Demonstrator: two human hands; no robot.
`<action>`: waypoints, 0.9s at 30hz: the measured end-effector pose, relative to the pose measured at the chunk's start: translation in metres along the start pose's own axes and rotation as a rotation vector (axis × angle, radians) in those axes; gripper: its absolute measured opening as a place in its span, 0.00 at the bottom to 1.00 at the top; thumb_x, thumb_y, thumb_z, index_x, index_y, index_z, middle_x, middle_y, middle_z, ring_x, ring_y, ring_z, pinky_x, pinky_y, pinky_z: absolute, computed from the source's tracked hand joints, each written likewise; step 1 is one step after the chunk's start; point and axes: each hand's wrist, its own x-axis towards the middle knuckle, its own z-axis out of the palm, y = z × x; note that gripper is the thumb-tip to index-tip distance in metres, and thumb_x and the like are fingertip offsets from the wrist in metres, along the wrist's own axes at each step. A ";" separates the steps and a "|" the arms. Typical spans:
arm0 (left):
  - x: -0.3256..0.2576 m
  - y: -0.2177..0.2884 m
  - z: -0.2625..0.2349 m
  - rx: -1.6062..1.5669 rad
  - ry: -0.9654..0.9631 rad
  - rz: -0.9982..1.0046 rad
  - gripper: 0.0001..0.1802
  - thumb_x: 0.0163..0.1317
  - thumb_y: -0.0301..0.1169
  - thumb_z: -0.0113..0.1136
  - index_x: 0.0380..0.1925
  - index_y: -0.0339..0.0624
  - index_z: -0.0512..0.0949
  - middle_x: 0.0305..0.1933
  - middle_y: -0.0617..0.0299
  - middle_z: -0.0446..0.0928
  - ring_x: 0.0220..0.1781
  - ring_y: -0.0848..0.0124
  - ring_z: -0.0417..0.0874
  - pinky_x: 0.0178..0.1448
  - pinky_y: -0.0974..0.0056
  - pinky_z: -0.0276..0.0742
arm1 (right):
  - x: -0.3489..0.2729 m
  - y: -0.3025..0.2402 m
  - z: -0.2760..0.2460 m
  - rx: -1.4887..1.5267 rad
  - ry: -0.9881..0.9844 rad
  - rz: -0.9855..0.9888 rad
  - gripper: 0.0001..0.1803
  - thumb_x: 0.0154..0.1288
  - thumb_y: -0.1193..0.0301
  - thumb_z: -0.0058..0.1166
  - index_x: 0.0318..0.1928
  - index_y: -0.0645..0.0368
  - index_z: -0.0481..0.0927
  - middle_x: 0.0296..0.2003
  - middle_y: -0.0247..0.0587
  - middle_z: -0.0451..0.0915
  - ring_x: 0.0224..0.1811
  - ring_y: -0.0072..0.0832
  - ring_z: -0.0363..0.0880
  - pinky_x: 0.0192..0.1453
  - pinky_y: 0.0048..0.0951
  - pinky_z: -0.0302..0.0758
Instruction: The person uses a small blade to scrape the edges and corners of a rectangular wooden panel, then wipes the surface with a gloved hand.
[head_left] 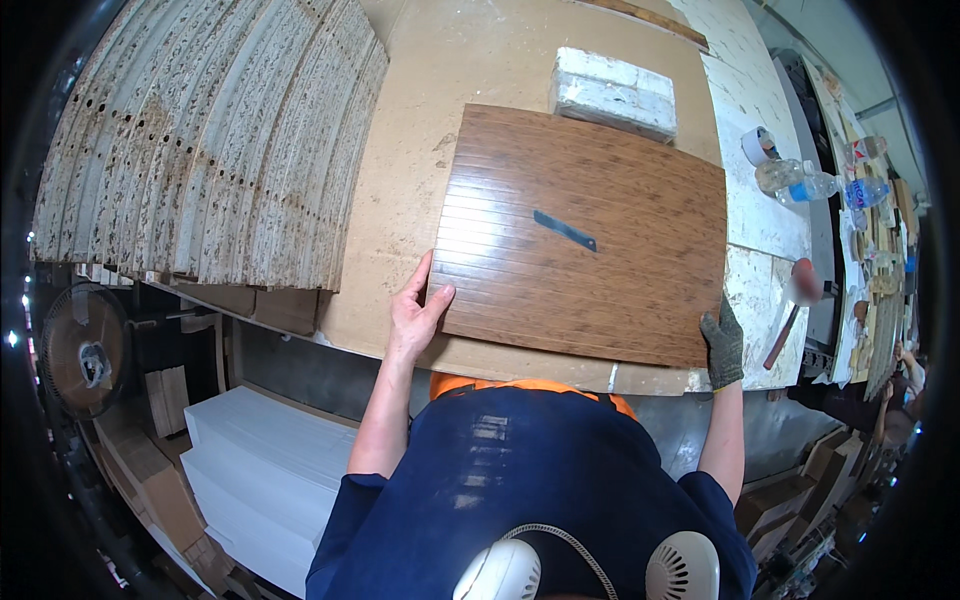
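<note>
A brown wood-grain panel [600, 290] lies on the cardboard-covered table in front of me, with grooves running across its left part. My left hand [418, 312], bare, grips the panel's left edge near the front corner, thumb on top and fingers along the side. At the front right corner, my right hand [724, 345] in a dark grey glove holds the panel's edge; its fingertips are partly hidden. On top of the panel rests a short, flat, dark metal blade [565, 230] with a hole at one end. Neither hand touches it.
Tall stacked boards [210, 140] stand at the left. A white-wrapped block [613, 95] sits behind the panel. To the right are a red-headed mallet [804, 285], a tape roll [760, 146] and several plastic bottles [812, 185]. A fan [88, 350] and white sheets [265, 470] are lower left.
</note>
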 end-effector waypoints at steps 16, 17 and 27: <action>0.004 0.002 0.008 -0.073 0.044 -0.005 0.32 0.60 0.22 0.58 0.65 0.34 0.61 0.62 0.53 0.70 0.61 0.70 0.70 0.65 0.67 0.63 | 0.000 -0.003 0.000 0.234 -0.057 0.118 0.33 0.60 0.72 0.55 0.65 0.66 0.62 0.59 0.43 0.71 0.58 0.28 0.67 0.64 0.27 0.61; 0.004 0.002 0.008 -0.077 0.045 -0.007 0.32 0.60 0.23 0.58 0.65 0.34 0.61 0.61 0.53 0.70 0.61 0.70 0.70 0.65 0.67 0.63 | 0.000 -0.004 0.000 0.258 -0.051 0.123 0.33 0.60 0.73 0.55 0.65 0.67 0.62 0.58 0.44 0.72 0.57 0.29 0.68 0.63 0.27 0.62; -0.001 -0.002 0.000 -0.048 0.063 0.039 0.32 0.63 0.25 0.56 0.66 0.34 0.57 0.67 0.50 0.63 0.67 0.66 0.64 0.68 0.65 0.59 | 0.000 -0.026 -0.003 -0.065 -0.061 0.086 0.32 0.60 0.74 0.55 0.65 0.68 0.62 0.57 0.45 0.73 0.58 0.29 0.70 0.63 0.27 0.64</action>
